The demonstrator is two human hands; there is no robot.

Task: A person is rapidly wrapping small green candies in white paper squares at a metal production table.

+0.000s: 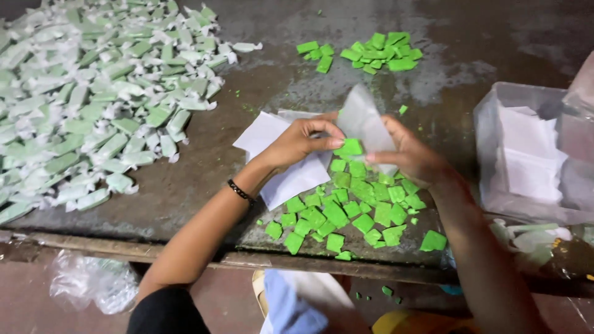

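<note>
My left hand [303,141] and my right hand [411,154] meet over a dark table, both pinching a thin white wrapping paper [365,124] with a bright green square piece [351,147] sitting in it. My left fingers fold over the paper's left edge; my right thumb and fingers hold its right side. Directly beneath my hands lies a loose pile of green pieces [346,213]. A small stack of white paper sheets [278,154] rests under my left wrist.
A large heap of paper-wrapped pale green pieces [93,93] covers the table's left side. Another small pile of green pieces [371,52] lies at the back. A clear plastic box of white papers [532,148] stands at right. The table's front edge [185,253] runs below.
</note>
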